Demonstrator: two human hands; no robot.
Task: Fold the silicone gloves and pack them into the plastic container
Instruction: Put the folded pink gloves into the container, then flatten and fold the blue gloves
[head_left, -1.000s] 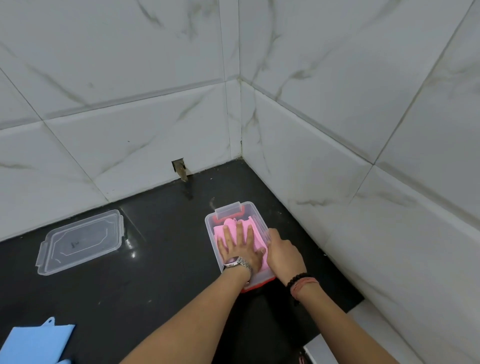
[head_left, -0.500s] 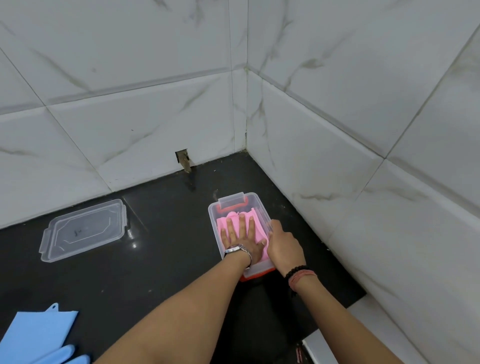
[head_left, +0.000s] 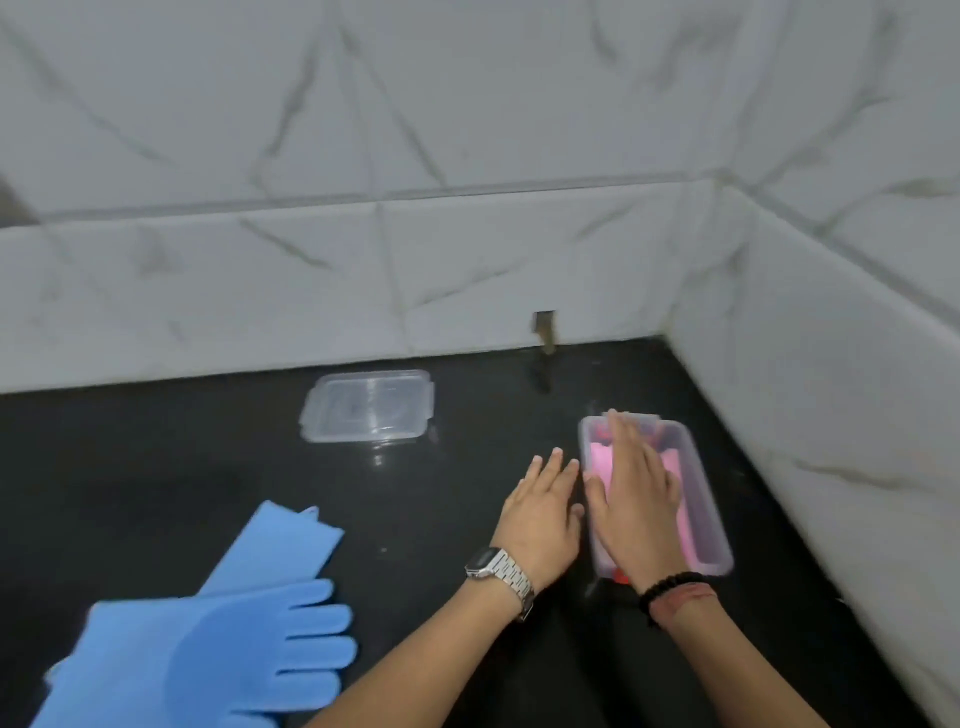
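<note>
A clear plastic container (head_left: 711, 512) with red clips stands on the black counter near the right wall. Folded pink silicone gloves (head_left: 598, 460) lie inside it. My right hand (head_left: 636, 496) lies flat with straight fingers on the pink gloves, pressing them down. My left hand (head_left: 540, 512), with a metal watch on its wrist, is outside the container just to its left, fingers straight above the counter. Two blue silicone gloves (head_left: 218, 634) lie flat and overlapping at the lower left.
The container's clear lid (head_left: 368, 405) lies on the black counter (head_left: 156, 467) near the back wall. White marble-tiled walls close the back and the right side. A small notch with a fitting (head_left: 544, 330) sits at the base of the back wall.
My left hand has come out of the container to its left side. My right hand has moved from the container's rim onto the pink gloves. The view has swung left, showing the blue gloves.
</note>
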